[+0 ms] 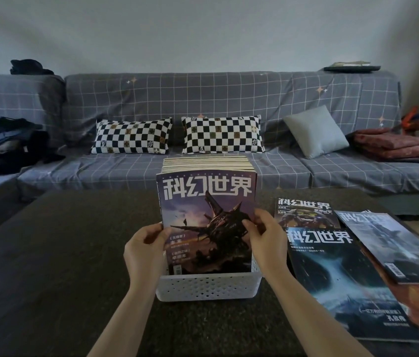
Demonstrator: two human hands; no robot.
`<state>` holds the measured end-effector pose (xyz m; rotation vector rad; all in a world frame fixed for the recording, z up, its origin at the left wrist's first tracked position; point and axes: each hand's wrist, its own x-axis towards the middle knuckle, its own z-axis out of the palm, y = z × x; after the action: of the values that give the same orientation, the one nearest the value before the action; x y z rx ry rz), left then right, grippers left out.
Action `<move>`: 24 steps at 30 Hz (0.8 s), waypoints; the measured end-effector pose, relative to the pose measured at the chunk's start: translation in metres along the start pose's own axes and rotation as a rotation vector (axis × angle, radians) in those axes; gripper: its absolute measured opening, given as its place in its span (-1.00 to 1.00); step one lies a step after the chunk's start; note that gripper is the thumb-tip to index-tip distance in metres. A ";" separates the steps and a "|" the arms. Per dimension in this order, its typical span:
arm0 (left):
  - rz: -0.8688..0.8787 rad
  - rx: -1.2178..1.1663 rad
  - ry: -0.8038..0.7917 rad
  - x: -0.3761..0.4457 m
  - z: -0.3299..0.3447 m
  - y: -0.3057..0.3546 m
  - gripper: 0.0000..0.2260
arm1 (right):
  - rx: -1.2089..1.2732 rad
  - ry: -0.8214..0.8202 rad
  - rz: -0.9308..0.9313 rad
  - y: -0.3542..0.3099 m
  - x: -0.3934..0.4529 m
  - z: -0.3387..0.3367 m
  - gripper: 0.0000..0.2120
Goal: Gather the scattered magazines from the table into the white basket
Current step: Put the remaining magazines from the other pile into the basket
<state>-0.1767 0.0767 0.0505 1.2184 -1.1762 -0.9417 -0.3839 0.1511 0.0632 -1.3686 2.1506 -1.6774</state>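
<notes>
- The front magazine (208, 222) with the dark spaceship cover stands up in the white basket (207, 287), and both hands are on it.
- The left hand (144, 247) has its fingers (163, 231) curled round the left edge of that magazine, thumb on the cover.
- The right hand (267, 237) pinches the right edge, thumb in front and fingers behind.
- Behind the front magazine a thick row of magazines (207, 164) already stands in the basket, so I think most of the job is done.
- The basket sits on the dark worktop (48, 266), right in front of the person.
- Some magazines are still out. Just to the right of the basket lies a blue magazine (337, 279), and it covers part of a red robot magazine (303, 213) farther back.
- A grey magazine (393, 248) lies farther right, on top of something orange whose cover I cannot make out.
- So I count at least three left to pick up, maybe four.
- Behind the worktop is a grey checked sofa (203, 99) with two black and white pillows (131, 136) and a plain grey cushion (315, 131).
</notes>
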 end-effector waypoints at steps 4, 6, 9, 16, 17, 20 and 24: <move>0.037 0.063 0.008 -0.002 -0.001 -0.001 -0.89 | 0.031 0.034 0.045 0.010 -0.005 0.004 -0.79; 0.034 0.061 0.008 0.000 -0.002 0.000 -0.88 | 0.052 0.050 0.052 0.011 -0.005 0.007 -0.80; 0.051 0.069 0.004 0.000 -0.002 0.001 -0.87 | 0.081 0.081 0.051 0.013 -0.006 0.010 -0.81; 0.046 0.067 -0.016 0.000 -0.004 -0.002 -0.84 | 0.089 0.100 0.026 0.013 -0.006 0.013 -0.80; 0.048 0.067 -0.017 -0.001 -0.004 -0.001 -0.83 | 0.078 0.098 0.016 0.013 -0.005 0.013 -0.79; 0.062 0.102 -0.008 -0.003 -0.003 -0.003 -0.88 | 0.040 0.081 -0.010 0.014 -0.006 0.014 -0.70; 0.111 0.166 -0.027 -0.005 0.001 -0.005 -0.69 | 0.139 -0.066 0.065 0.016 -0.006 0.015 -0.50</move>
<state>-0.1779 0.0808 0.0443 1.2605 -1.3511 -0.7927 -0.3815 0.1437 0.0417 -1.2841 1.9804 -1.6980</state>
